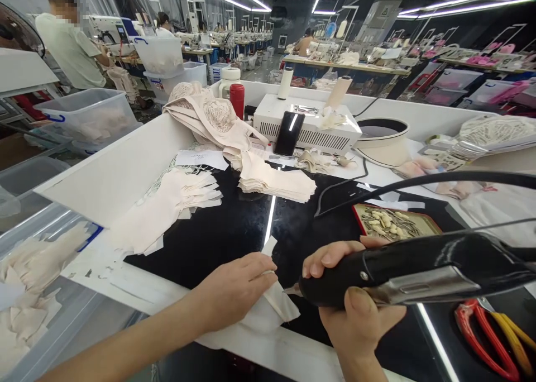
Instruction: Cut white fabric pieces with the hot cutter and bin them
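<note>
My left hand (237,287) presses its closed fingers onto a small cream fabric piece (278,301) near the front of the black glossy worktop. One narrow end of the fabric sticks out beyond the fingertips. Wrapped in my right hand (355,315) is a black corded handheld tool (402,259) with a metal lever along its side. Its thin metal tip points left, right beside the fabric's edge; whether they touch I cannot tell. A neat stack of cream fabric pieces (276,181) lies farther back, and a fanned pile of cream pieces (167,203) is at left.
A tray of small parts (393,223) and red-handled pliers (486,337) lie at right. The tool's thick cable (439,178) arcs over the tray. Behind are a phone (288,133), a white vented box (307,122) and lace bras (209,111). A white panel (113,158) edges the left.
</note>
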`<state>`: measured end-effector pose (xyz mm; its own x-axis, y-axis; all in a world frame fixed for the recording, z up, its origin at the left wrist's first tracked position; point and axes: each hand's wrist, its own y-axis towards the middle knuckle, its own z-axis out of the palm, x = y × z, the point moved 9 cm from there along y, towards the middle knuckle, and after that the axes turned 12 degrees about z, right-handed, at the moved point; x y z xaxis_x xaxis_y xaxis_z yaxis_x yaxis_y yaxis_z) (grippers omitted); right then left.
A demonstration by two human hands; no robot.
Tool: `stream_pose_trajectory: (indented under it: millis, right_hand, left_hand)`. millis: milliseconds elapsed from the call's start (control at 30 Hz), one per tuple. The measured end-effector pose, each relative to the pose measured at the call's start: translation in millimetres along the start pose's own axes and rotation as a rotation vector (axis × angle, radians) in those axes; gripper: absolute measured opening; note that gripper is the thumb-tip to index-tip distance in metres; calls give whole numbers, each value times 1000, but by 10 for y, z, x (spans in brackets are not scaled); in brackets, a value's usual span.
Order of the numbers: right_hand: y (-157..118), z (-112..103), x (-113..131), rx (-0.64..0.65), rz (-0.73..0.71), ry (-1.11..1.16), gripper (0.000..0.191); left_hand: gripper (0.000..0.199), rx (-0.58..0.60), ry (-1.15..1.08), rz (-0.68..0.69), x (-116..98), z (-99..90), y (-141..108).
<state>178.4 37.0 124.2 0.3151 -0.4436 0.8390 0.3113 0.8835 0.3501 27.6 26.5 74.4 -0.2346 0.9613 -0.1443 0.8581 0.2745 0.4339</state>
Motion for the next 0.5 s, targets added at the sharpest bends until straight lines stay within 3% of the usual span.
stream_pose_trajectory:
  millis: [200,500]
  right_hand:
    - [-29,-1,-24,16,5,-4,40]
    - [-55,17,-39,7,-6,18,39]
  left_hand:
    - [33,63,-124,13,220,119,-88]
    - [28,120,-140,47,255,88,-109]
